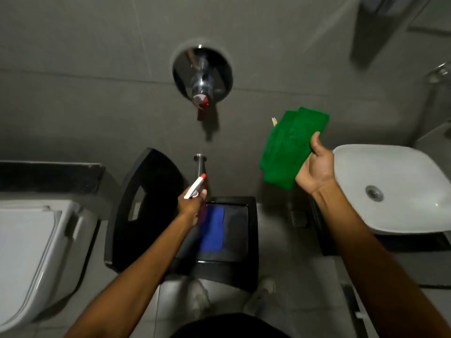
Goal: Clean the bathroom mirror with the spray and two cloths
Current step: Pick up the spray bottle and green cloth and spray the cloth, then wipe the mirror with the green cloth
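My left hand [191,207] grips a spray bottle [195,187] with a white trigger head and a red nozzle tip, held over a black bin. My right hand [317,167] holds a folded green cloth [290,145] raised in front of the grey wall. A blue cloth [212,229] lies inside the black bin [252,240] below my left hand. A small round mirror [202,73] hangs on the wall above, and it reflects the spray bottle.
A white toilet [31,252] stands at the left and a white basin [395,189] at the right. The bin's black swing lid [146,203] leans against the wall. A metal pipe [200,164] sticks out of the wall. My shoes [261,296] are on the tiled floor.
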Action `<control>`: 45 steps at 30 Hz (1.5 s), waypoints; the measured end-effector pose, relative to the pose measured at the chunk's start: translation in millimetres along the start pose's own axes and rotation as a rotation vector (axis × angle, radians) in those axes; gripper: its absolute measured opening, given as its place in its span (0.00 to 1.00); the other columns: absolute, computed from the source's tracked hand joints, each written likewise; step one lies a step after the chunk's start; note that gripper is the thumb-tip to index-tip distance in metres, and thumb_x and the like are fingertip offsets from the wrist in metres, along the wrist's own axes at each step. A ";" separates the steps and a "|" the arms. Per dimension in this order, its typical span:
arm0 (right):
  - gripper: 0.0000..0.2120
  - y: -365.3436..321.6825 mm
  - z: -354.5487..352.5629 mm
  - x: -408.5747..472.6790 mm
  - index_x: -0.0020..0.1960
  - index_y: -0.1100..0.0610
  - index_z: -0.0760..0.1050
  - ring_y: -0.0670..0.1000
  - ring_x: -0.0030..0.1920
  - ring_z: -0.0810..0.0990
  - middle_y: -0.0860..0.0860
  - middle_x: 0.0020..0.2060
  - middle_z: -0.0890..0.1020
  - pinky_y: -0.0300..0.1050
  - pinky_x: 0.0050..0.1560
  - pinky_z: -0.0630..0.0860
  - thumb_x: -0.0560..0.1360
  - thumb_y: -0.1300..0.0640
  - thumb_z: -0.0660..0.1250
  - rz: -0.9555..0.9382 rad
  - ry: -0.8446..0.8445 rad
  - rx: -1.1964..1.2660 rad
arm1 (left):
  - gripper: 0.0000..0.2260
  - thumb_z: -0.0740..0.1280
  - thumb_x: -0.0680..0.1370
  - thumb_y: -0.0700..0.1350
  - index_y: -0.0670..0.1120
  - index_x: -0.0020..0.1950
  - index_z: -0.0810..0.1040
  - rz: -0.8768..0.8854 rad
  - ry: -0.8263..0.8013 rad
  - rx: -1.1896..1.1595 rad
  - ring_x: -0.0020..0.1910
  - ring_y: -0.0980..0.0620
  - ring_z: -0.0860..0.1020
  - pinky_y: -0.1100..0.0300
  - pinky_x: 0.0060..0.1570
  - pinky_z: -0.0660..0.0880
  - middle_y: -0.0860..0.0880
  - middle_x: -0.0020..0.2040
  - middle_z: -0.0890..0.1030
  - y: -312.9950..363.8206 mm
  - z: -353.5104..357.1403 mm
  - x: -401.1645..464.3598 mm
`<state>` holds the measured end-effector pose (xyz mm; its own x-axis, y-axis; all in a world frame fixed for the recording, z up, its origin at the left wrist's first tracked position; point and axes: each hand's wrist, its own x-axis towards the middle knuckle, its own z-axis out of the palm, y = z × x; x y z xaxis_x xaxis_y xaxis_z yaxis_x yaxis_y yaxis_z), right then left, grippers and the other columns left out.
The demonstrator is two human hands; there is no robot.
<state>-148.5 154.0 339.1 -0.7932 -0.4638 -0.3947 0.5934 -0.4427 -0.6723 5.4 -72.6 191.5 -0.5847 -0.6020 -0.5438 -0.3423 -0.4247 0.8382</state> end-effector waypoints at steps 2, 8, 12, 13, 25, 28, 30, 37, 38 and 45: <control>0.31 27.1 -16.4 5.0 0.77 0.57 0.67 0.59 0.76 0.69 0.56 0.76 0.71 0.63 0.76 0.65 0.83 0.38 0.50 0.039 0.066 0.012 | 0.16 0.71 0.78 0.30 0.34 0.66 0.80 -0.030 0.072 0.044 0.49 0.48 0.78 0.56 0.54 0.79 0.43 0.51 0.81 -26.8 -6.2 22.5; 0.28 93.4 -43.2 13.9 0.76 0.58 0.69 0.59 0.70 0.77 0.57 0.71 0.77 0.61 0.67 0.74 0.84 0.41 0.52 0.076 0.213 -0.006 | 0.18 0.70 0.77 0.28 0.27 0.67 0.76 -0.098 0.160 0.095 0.43 0.51 0.75 0.65 0.47 0.76 0.40 0.54 0.77 -87.9 -13.5 65.9; 0.25 106.6 -47.9 15.5 0.71 0.56 0.74 0.59 0.70 0.76 0.56 0.70 0.77 0.59 0.65 0.76 0.84 0.43 0.52 0.056 0.198 0.024 | 0.20 0.68 0.78 0.28 0.29 0.71 0.74 -0.197 0.171 0.060 0.55 0.47 0.74 0.48 0.68 0.74 0.39 0.57 0.78 -104.6 -16.3 71.8; 0.24 105.5 -48.0 15.9 0.71 0.56 0.74 0.59 0.71 0.76 0.57 0.70 0.77 0.60 0.65 0.76 0.84 0.43 0.52 0.054 0.190 0.034 | 0.22 0.68 0.78 0.28 0.30 0.73 0.73 -0.206 0.181 0.055 0.57 0.47 0.74 0.49 0.69 0.74 0.38 0.60 0.79 -102.4 -16.9 70.1; 0.31 27.8 -19.5 8.9 0.65 0.57 0.81 0.58 0.64 0.82 0.57 0.65 0.82 0.60 0.65 0.76 0.81 0.37 0.51 0.012 -0.003 0.099 | 0.26 0.57 0.84 0.61 0.45 0.72 0.78 -0.400 -0.570 -0.185 0.58 0.37 0.84 0.48 0.64 0.80 0.34 0.56 0.84 31.5 105.8 -0.6; 0.34 -24.4 -5.8 2.5 0.75 0.59 0.70 0.60 0.73 0.74 0.59 0.75 0.72 0.63 0.73 0.69 0.83 0.37 0.49 -0.098 -0.046 0.149 | 0.21 0.62 0.83 0.60 0.46 0.62 0.83 -0.194 -0.796 -0.008 0.46 0.49 0.87 0.50 0.51 0.85 0.46 0.50 0.90 124.0 154.6 -29.4; 0.35 -60.8 -1.6 -3.1 0.79 0.59 0.63 0.63 0.77 0.67 0.61 0.78 0.67 0.66 0.77 0.61 0.82 0.36 0.50 -0.204 -0.013 0.183 | 0.14 0.70 0.81 0.48 0.42 0.63 0.81 -0.024 -0.804 0.204 0.53 0.47 0.85 0.48 0.57 0.83 0.43 0.57 0.88 168.0 181.1 -46.7; 0.34 -131.8 -21.1 -18.6 0.57 0.60 0.85 0.62 0.51 0.87 0.61 0.53 0.87 0.60 0.54 0.83 0.81 0.35 0.50 -0.490 0.065 0.455 | 0.11 0.70 0.81 0.39 0.37 0.62 0.80 0.097 -0.843 0.375 0.44 0.46 0.88 0.53 0.41 0.87 0.41 0.53 0.87 221.4 274.1 -139.9; 0.34 -142.7 -22.9 -18.0 0.57 0.60 0.84 0.62 0.48 0.87 0.61 0.51 0.87 0.59 0.55 0.81 0.81 0.35 0.50 -0.516 0.096 0.483 | 0.14 0.69 0.82 0.42 0.37 0.64 0.78 0.202 -0.817 0.472 0.45 0.43 0.87 0.49 0.43 0.86 0.40 0.55 0.86 226.0 286.6 -151.3; 0.26 -270.4 -31.6 -25.4 0.55 0.56 0.80 0.59 0.45 0.85 0.58 0.44 0.87 0.51 0.54 0.76 0.84 0.41 0.48 -0.747 0.137 0.623 | 0.27 0.56 0.83 0.62 0.43 0.69 0.78 1.332 -0.523 1.103 0.63 0.42 0.78 0.52 0.63 0.76 0.41 0.66 0.79 334.8 365.4 -207.2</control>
<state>-293.1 309.7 511.2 -0.9795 0.1760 -0.0984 -0.1326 -0.9298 -0.3433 -256.8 157.0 600.3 -0.9184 0.2181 0.3301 0.3483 0.8413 0.4133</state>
